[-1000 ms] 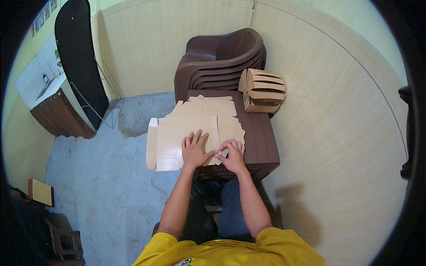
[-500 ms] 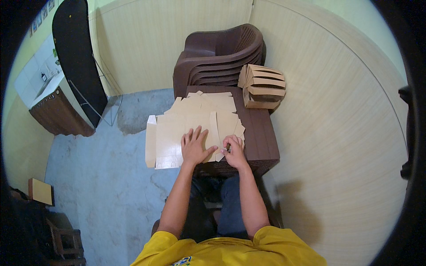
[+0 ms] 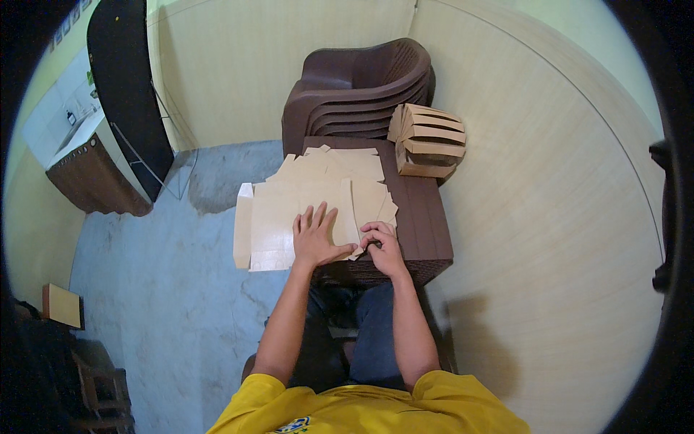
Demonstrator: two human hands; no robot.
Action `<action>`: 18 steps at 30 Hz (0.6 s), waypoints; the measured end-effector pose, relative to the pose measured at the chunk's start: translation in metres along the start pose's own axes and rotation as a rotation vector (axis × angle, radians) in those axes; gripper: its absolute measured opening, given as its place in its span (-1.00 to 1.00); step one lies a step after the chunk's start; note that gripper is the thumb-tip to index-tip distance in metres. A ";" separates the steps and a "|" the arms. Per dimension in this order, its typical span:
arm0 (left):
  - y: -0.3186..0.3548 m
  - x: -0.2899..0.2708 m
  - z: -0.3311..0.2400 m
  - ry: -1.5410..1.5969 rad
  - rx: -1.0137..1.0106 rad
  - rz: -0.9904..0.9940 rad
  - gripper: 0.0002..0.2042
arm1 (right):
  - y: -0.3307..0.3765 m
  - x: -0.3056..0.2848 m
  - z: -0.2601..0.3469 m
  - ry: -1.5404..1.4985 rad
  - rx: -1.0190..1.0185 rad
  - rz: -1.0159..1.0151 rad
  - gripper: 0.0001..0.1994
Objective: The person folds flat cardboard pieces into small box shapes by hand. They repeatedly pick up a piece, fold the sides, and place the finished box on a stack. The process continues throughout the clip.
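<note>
Head view: a flat cardboard carton blank [image 3: 271,224] is lying before the person, its longer axis running left to right. Its narrow side flap [image 3: 243,228] is forming the left end, apparently jutting past the table's edge. The left hand [image 3: 314,235] is resting palm down over the blank's near right part, fingers spread toward its far edge, gripping nothing but covering some of the board. A small creased tab [image 3: 356,253] is showing at the blank's near right corner, between the left thumb and the right hand [image 3: 383,249]; both hands are lying about equally close. The right fingers are curling inward just right of the corner; whether they are gripping anything, I cannot tell.

Around the blank, a sink counter [image 3: 97,177] is standing well to the left, and a tall black panel [image 3: 126,94] is leaning beyond it. Loose cardboard sheets [image 3: 322,166] are overlapping just past the blank's far edge; stacked brown armchairs [image 3: 361,94] are standing farther beyond. Rightward, the brown table [image 3: 423,224] is extending past the blank, with a slatted cardboard piece [image 3: 430,141] sitting beyond its far right corner.
</note>
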State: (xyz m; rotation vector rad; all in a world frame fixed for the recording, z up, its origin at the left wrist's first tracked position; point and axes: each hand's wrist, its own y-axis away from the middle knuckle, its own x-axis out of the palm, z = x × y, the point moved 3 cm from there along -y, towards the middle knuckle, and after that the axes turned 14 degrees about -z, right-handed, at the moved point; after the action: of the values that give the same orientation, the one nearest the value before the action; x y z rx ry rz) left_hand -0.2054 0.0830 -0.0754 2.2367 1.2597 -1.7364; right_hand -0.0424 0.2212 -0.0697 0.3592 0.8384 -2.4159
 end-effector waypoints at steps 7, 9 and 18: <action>-0.003 -0.006 -0.001 -0.040 0.021 0.088 0.38 | 0.001 -0.002 -0.002 -0.057 0.049 -0.045 -0.86; -0.004 -0.007 -0.001 -0.039 0.023 0.110 0.42 | 0.002 -0.002 0.000 -0.048 0.037 -0.053 -0.87; -0.004 -0.009 -0.002 -0.062 0.036 0.147 0.52 | 0.001 -0.004 0.007 -0.003 -0.039 -0.014 -0.82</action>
State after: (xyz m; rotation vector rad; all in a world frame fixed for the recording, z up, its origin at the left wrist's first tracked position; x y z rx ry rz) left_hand -0.2068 0.0812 -0.0658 2.2127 1.0327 -1.7731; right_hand -0.0386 0.2178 -0.0630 0.3361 0.8887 -2.4087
